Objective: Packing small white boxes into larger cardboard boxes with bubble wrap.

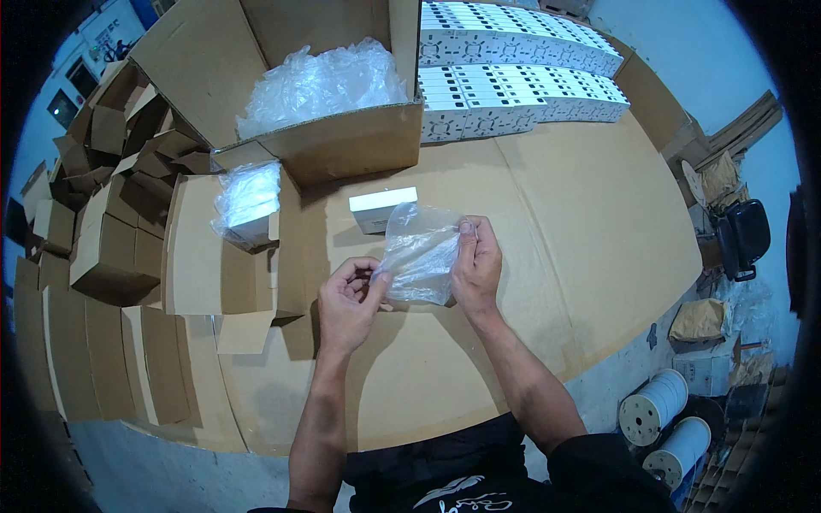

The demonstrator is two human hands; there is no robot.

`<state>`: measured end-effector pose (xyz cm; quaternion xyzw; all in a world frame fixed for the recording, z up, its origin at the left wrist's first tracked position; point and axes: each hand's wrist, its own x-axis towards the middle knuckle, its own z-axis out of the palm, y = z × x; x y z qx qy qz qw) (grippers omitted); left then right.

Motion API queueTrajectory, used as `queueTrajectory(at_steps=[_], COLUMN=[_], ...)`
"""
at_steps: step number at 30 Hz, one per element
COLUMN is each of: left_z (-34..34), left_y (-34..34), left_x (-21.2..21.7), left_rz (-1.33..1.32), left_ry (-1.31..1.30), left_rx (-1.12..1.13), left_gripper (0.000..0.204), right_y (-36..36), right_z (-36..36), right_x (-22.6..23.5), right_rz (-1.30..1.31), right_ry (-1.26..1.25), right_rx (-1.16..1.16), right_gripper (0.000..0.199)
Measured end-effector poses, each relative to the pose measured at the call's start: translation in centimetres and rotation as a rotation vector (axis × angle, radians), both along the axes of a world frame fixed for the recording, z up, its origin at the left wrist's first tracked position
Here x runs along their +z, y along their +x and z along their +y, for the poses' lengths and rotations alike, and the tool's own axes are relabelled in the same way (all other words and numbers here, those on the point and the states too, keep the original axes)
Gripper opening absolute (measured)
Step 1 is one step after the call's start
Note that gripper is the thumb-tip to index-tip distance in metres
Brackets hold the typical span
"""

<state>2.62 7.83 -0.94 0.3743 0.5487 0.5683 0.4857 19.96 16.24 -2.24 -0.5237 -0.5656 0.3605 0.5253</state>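
Observation:
Between my two hands a clear plastic bag (421, 256) is stretched above the table, and nothing shows inside it. My left hand (352, 295) pinches its left edge between thumb and fingers. At the upper right corner, my right hand (475, 261) grips the film with the thumb on top. Just beyond the bag stands a small white box (380, 205), partly covered by the film. To the left, an open cardboard carton (195, 248) holds a white box wrapped in clear plastic (252, 205).
A large carton (351, 141) of clear plastic bags (329, 81) stands at the back. Stacked white boxes (513, 94) fill the far right. Several folded cartons (111, 256) crowd the left. Wire spools (654, 406) sit on the floor beyond the table's right edge.

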Motion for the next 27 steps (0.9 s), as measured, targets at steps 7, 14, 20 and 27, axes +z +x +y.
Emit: queueTrajectory(at_steps=[7, 14, 20, 27], left_z=[0.3, 0.6, 0.9, 0.9], left_y=[-1.5, 0.5, 0.8, 1.0], left_x=[-0.9, -0.7, -0.4, -0.5], left_rz=[-0.125, 0.111, 0.225, 0.430], left_ry=[0.049, -0.030, 0.034, 0.144], left_rx=[0.137, 0.073, 0.221, 0.330], left_gripper=[0.019, 0.023, 0.020, 0.022], right_y=[0.5, 0.1, 0.0, -0.1], right_z=[0.3, -0.4, -0.2, -0.5], right_x=[-0.1, 0.6, 0.5, 0.7], right_rz=[0.012, -0.090, -0.111, -0.071], right_ry=[0.060, 0.043, 0.093, 0.030], right_rx=[-0.017, 0.150, 0.252, 0.314], right_gripper=[0.024, 0.021, 0.013, 0.013])
